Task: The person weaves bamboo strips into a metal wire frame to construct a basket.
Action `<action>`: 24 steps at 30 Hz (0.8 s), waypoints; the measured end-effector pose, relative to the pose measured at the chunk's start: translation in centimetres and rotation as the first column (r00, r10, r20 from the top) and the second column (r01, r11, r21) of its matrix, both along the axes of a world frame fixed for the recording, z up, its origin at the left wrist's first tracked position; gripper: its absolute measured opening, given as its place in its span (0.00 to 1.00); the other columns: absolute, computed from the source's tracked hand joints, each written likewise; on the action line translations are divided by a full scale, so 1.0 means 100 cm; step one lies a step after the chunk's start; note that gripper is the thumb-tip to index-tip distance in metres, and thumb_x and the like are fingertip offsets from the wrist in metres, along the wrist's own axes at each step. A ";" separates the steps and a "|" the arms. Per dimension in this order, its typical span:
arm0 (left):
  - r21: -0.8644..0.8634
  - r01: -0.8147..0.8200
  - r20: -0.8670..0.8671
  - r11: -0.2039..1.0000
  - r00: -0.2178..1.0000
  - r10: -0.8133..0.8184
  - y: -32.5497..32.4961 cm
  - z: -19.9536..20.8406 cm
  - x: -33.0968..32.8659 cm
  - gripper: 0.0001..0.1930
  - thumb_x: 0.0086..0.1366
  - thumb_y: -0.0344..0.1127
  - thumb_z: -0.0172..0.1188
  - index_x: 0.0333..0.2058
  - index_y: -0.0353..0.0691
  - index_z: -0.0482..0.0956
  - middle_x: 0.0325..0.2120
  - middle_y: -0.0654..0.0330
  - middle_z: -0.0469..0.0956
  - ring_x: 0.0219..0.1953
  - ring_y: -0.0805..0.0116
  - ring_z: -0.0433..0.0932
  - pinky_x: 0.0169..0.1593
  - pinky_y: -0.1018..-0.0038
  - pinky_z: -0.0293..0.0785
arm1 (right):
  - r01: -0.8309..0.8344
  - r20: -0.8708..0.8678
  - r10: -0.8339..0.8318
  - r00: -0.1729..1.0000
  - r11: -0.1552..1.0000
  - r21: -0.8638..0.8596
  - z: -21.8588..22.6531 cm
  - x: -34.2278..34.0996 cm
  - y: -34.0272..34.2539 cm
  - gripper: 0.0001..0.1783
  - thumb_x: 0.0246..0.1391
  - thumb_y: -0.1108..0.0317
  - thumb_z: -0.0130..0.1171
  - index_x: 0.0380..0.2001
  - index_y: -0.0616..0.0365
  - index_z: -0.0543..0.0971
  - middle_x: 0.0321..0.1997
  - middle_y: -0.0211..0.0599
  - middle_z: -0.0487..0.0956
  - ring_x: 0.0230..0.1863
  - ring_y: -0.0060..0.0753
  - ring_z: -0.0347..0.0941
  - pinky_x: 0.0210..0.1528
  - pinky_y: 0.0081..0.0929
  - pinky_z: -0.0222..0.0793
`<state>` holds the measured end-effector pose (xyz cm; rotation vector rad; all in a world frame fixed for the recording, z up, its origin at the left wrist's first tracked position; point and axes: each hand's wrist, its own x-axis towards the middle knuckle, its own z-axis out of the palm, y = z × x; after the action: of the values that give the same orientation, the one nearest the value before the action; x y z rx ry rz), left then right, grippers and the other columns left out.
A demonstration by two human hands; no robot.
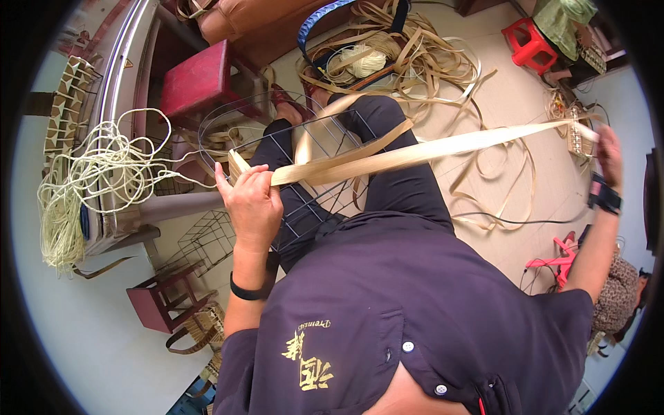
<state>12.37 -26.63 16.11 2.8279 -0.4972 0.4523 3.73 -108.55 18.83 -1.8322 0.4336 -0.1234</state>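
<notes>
A dark wire basket frame rests across my lap and between my legs. At its left side my left hand is closed on a flat tan strip, pressing it near the wires with the thumb and fingers. From there the strip stretches far to the right, pulled nearly straight. My right hand, with the arm held wide, grips its far end; the fingers are slightly smeared by motion. More tan strip loops around the frame's far side. Fingers hide where the strip meets the wires.
Pale cord hangs in a tangle off a ledge on the left. A dark red stool stands ahead. Tan strips spill over the floor around a white cord ball. A red plastic stool is far right; another person sits at right.
</notes>
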 end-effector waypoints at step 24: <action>0.016 -0.037 -0.060 0.999 0.997 0.038 0.024 -0.016 -0.003 0.07 0.56 0.24 0.56 0.32 0.37 0.82 0.37 0.58 0.84 0.45 0.60 0.81 0.72 0.39 0.44 | -0.990 0.247 0.959 0.141 0.141 0.015 -0.025 0.122 0.486 0.20 0.66 0.55 0.58 0.25 0.61 0.75 0.18 0.25 0.65 0.20 0.19 0.59 0.23 0.28 0.59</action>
<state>12.10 -24.23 14.48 2.8602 -0.4379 0.3708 15.91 -59.92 16.28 -1.5430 -0.9873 0.6774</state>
